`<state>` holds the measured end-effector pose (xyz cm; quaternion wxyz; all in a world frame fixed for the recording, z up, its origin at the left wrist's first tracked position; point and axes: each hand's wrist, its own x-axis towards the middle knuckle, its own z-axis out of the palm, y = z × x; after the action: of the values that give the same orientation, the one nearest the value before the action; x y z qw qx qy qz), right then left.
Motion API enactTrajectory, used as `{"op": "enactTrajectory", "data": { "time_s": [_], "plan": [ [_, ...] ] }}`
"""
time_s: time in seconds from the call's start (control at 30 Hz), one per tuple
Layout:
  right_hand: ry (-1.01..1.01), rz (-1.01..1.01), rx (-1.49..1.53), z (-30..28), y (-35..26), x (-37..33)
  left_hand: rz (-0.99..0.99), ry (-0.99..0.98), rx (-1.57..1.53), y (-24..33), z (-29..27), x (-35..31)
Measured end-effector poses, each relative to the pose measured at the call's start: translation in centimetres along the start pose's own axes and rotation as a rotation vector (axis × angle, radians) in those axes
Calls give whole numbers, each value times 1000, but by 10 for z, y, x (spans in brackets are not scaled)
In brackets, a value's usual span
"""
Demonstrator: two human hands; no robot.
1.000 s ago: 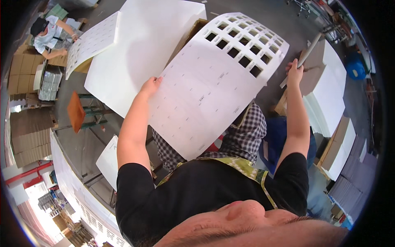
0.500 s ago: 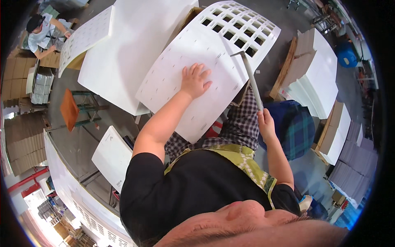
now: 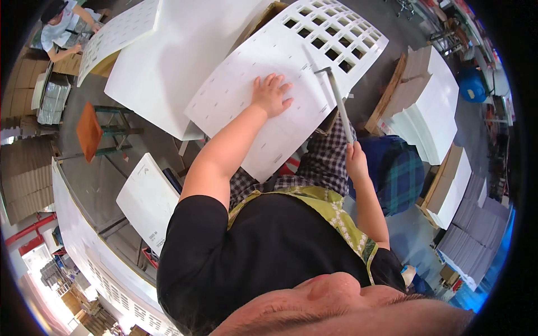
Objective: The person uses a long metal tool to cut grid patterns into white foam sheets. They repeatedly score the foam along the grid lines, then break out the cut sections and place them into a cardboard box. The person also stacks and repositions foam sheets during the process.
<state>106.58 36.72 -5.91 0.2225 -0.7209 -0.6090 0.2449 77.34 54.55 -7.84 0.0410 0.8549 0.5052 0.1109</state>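
My left hand (image 3: 271, 96) lies flat with fingers spread on a large white board (image 3: 246, 129) printed with small marks. The board slopes down toward my lap, and its far right end is cut with rows of square holes, dark floor showing through. In my right hand (image 3: 356, 159) is the end of a long pale handle, belonging to a slim-headed hammer (image 3: 339, 101). Its narrow metal head points away from me, over the board's right part just short of the holes. Whether the head touches the board I cannot tell.
Larger white sheets (image 3: 168, 61) lie beyond and left. A wooden stool (image 3: 89, 131) stands at left, near a white panel (image 3: 147, 201). On the right are a plaid-covered seat (image 3: 395, 173) and stacked white boards (image 3: 434, 106) on wood. A co-worker (image 3: 64, 28) is at far left.
The view has shifted slightly. My left hand stays flat on the board, a little farther right in view. My right hand keeps its hold on the hammer, whose head remains over the board's right part.
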Motion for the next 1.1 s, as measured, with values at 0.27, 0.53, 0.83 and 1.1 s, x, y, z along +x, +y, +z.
{"op": "enactTrajectory", "data": {
  "time_s": [0.27,0.53,0.83,1.1],
  "plan": [
    [326,-217,489,5,12,-21,-15,-48,21,1,-1,0],
    [132,-85,244,-28,-38,-6,-16,-7,30,-3,4,-3],
    [72,14,218,-20,-37,1,-26,-29,21,-1,0,-2],
    [-29,108,10,-9,-25,9,-21,-47,30,1,5,-1]
  ]
}}
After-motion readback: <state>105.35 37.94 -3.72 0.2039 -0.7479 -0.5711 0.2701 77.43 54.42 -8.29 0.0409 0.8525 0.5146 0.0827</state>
